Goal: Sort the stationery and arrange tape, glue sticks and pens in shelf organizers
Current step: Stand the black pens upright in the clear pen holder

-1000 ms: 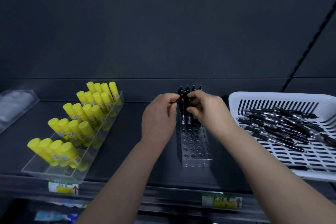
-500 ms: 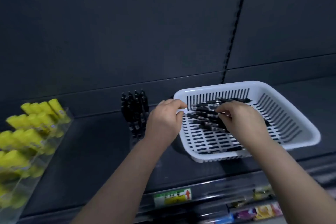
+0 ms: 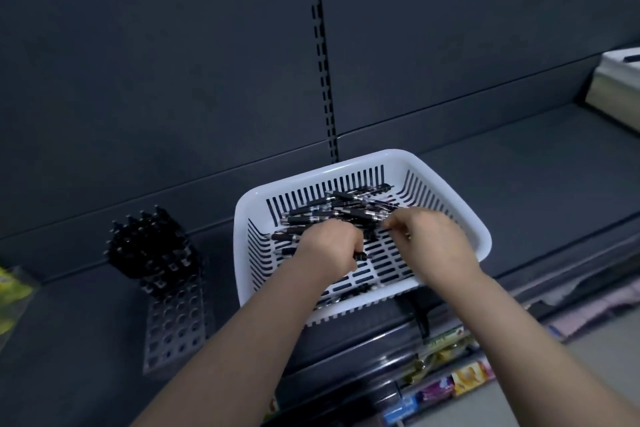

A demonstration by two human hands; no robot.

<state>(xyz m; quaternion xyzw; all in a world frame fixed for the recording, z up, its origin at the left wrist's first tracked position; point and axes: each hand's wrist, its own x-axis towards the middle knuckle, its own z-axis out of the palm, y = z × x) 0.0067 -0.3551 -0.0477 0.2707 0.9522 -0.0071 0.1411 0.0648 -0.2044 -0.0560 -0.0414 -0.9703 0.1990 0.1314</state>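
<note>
A white slotted basket (image 3: 467,215) sits on the dark shelf and holds several black pens (image 3: 349,206). Both my hands are inside it. My left hand (image 3: 329,251) is curled round a black pen whose end sticks out by my thumb. My right hand (image 3: 431,241) pinches the tip of another pen in the pile. Left of the basket a clear pen holder with round holes (image 3: 175,322) carries several black pens (image 3: 149,246) standing upright in its back rows.
Yellow glue sticks (image 3: 10,288) show blurred at the left edge. The dark shelf (image 3: 536,170) runs on to the right, with a pale box (image 3: 616,87) at the far right. Coloured packets (image 3: 460,378) lie on the shelf below.
Both hands left the pen holder and moved right into the basket. My left hand went from the basket's rim to gripping a pen. The view swung right.
</note>
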